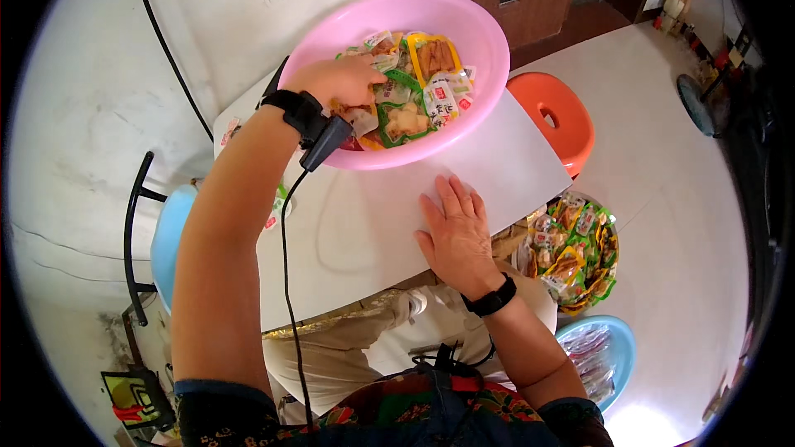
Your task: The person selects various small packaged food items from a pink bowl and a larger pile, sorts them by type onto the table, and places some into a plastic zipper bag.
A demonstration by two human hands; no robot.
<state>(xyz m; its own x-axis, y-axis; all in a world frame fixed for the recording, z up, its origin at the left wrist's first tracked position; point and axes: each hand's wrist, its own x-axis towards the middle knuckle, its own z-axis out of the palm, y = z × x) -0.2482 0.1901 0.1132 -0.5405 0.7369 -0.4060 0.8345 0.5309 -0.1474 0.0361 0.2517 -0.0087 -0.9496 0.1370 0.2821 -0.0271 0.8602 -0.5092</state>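
Reaching into the pink basin (pixel 339 29) in the head view, the left hand (pixel 344 80) touches colourful food packets (pixel 406 120) piled inside; whether its fingers clamp one cannot be told. The basin sits on the white surface (pixel 364 223), where the right hand (pixel 460 240) lies palm down, fingers slightly apart.

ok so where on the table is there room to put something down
Two patches of white table look bare: a wide one between the pink tub, black cable and right fingers; a smaller one between those fingers, the tub and the table's right edge. Crowded: the tub, with left fingers among its food packets. By the cable lies a small packet.
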